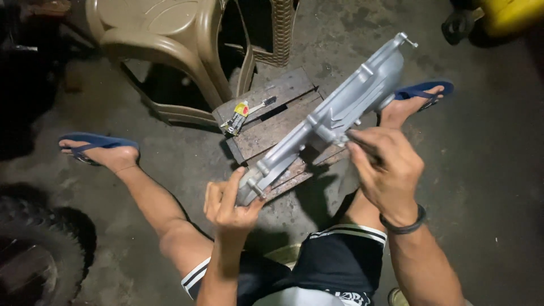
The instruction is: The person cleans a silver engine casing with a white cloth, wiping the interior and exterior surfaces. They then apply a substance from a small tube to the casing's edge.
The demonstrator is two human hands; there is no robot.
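A long silver-grey metal casing [340, 110] is held up at a slant over a small wooden pallet [266, 127]. My left hand [229, 204] grips the casing's near, lower end with thumb and fingers. My right hand [385, 167] is closed on a thin dark tool [362, 144] whose tip touches the casing's middle. A dark band sits on my right wrist.
A small tube with a yellow and red label [237, 118] lies on the pallet. Beige plastic chairs [170, 51] stand behind it. My feet in blue sandals [96, 144] rest on the concrete floor. A tyre [34, 249] lies at the left, a yellow container [510, 14] at top right.
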